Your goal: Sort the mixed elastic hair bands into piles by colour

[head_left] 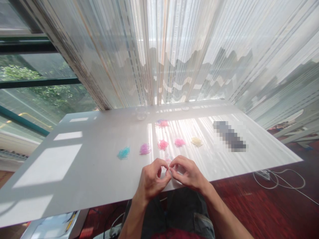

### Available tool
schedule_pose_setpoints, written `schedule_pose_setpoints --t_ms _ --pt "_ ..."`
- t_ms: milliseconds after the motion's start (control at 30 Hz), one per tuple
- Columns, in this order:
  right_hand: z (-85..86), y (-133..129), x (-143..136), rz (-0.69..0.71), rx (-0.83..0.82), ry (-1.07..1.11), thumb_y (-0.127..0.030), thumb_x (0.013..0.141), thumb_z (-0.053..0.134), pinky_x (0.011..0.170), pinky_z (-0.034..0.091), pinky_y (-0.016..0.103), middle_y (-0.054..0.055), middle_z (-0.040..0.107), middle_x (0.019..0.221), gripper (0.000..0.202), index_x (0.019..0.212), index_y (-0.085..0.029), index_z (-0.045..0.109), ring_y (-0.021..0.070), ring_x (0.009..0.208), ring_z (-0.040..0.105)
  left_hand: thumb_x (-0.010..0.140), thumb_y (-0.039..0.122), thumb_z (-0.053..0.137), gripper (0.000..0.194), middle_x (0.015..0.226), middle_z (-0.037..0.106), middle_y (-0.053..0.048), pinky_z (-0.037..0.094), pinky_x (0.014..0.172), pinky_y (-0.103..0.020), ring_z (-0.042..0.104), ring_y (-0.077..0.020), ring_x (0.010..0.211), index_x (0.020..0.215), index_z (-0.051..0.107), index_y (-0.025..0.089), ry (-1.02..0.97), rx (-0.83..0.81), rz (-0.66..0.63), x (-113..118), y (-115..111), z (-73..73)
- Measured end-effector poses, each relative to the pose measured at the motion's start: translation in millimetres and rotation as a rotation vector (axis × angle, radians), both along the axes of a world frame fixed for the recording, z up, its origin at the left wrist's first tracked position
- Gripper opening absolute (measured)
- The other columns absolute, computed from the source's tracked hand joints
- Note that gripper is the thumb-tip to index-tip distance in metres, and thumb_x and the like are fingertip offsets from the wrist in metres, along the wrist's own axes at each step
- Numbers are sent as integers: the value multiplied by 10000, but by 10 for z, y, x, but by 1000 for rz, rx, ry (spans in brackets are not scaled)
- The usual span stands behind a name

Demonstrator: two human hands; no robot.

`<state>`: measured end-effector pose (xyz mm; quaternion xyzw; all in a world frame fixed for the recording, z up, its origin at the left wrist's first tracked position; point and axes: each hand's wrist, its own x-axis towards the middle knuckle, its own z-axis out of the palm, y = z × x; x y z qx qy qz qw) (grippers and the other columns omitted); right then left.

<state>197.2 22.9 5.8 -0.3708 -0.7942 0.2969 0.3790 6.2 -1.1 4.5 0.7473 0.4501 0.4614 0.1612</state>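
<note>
My left hand [154,177] and my right hand [186,172] meet over the table's front edge. Each is closed in a pinch, thumb against fingertips, and the tips almost touch. Whatever lies between them is too small to make out. Just beyond the fingertips is a small mixed pile [167,159] of thin loops like rubber bands, partly hidden. Behind it runs a row of similar piles: teal [124,152], purple [145,149], red-pink [162,144], light pink [179,142] and pale yellow [197,142]. Farther back is another mixed-colour pile [162,123].
The white table [99,176] carries a clear round container [141,114] and a clear lid-like disc [185,108] at the back. A blurred-out dark object [229,136] lies on the right. Sheer curtains [159,53] hang behind. White cables [281,179] trail over the red floor.
</note>
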Motion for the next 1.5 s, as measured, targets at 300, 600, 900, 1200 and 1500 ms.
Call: schedule_pose_setpoints --t_ms 300,600,900,1200,1500 --pt "7 1 -5 21 14 -4 -194 914 652 689 495 261 13 640 806 31 900 -212 673 148 734 617 866 141 613 87 798 693 23 471 562 -201 532 -84 549 905 620 218 12 -58 -5 -4 0 1" --pt "17 -16 -3 -3 -16 0 -190 901 645 691 510 269 15 656 810 36 892 -220 662 150 728 629 854 121 603 127 891 744 23 505 578 -194 596 -74 562 932 620 220 -16 -80 -6 -5 0 -34" --pt "33 -23 -8 -51 -32 26 -200 889 630 663 504 258 5 641 781 27 875 -215 649 144 700 607 872 139 616 100 790 708 39 486 559 -195 573 -75 529 933 628 217 15 -28 32 0 -4 -3" --pt "45 -19 6 -92 -57 23 -235 903 629 644 503 255 4 664 761 57 861 -210 659 137 666 597 908 142 611 123 872 740 -4 516 567 -204 571 -82 562 985 674 215 -26 -41 -17 -9 -3 -29" --pt "67 -9 4 -146 -72 36 -253 912 626 597 481 251 -2 664 742 83 851 -210 663 127 609 567 932 155 641 121 944 761 -28 533 572 -207 611 -93 610 1024 691 217 -34 -56 -66 -19 14 -45"
